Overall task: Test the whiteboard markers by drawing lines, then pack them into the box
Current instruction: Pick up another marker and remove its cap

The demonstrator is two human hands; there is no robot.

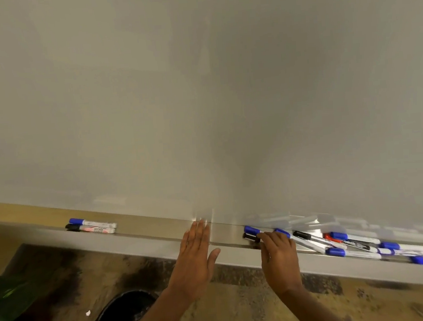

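Left hand (197, 259) lies flat and open, right hand (278, 254) pinches a black-capped marker (249, 236); a yank could roll the marker pile (353, 246) off the tray (148, 238).

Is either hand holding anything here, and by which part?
Left hand holds nothing. Right hand curls over two markers just behind their caps; grip unclear.

Whiteboard (198, 84): plain pale grey-white. 
Tray (148, 238): brushed silver-grey. 
Marker heap (353, 246), 4 o'clock: white barrels, caps mostly blue, some black, one red cap (328, 237). 
Marker pair (91, 226), 8 o'clock: one blue cap, one black, red-printed labels. 
Floor (243, 306): mottled tan, dark blotches. 
Bin (121, 316): black. 
Leaves (8, 306): dark green.
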